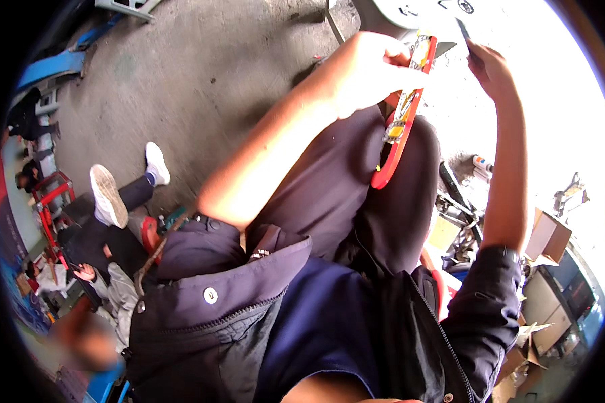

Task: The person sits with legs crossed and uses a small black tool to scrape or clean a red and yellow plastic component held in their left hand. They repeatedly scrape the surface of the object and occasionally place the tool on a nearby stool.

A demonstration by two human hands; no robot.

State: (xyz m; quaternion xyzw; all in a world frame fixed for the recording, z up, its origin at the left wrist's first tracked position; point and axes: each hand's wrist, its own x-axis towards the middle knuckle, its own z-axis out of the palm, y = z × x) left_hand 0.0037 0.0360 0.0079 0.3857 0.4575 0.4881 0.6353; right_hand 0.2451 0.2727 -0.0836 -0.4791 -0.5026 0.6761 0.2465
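Operator, your left hand is at 1 o'clock of your view, closed on a long red piece, with fingers laid across its upper half. That red piece has a patterned face in yellow, black and white. It is tilted, its upper end toward 1 o'clock and its rounded lower end toward 7 o'clock, over your dark trousers near the knees.

Your right hand, at 2 o'clock, is curled tightly around a slim dark tool, which points toward 11 o'clock; glare keeps you from telling its exact kind. The two hands are apart, the right one to the 3 o'clock side of the red piece's upper end.

A rounded grey panel sits at 1 o'clock, beyond your left hand. Concrete floor spreads toward 11 o'clock, and a blue metal part is at 10 o'clock. Another person, in white shoes and a grey sleeve, is at 8 to 9 o'clock. Toward 3 o'clock, beside your right forearm, stands an open cardboard box.
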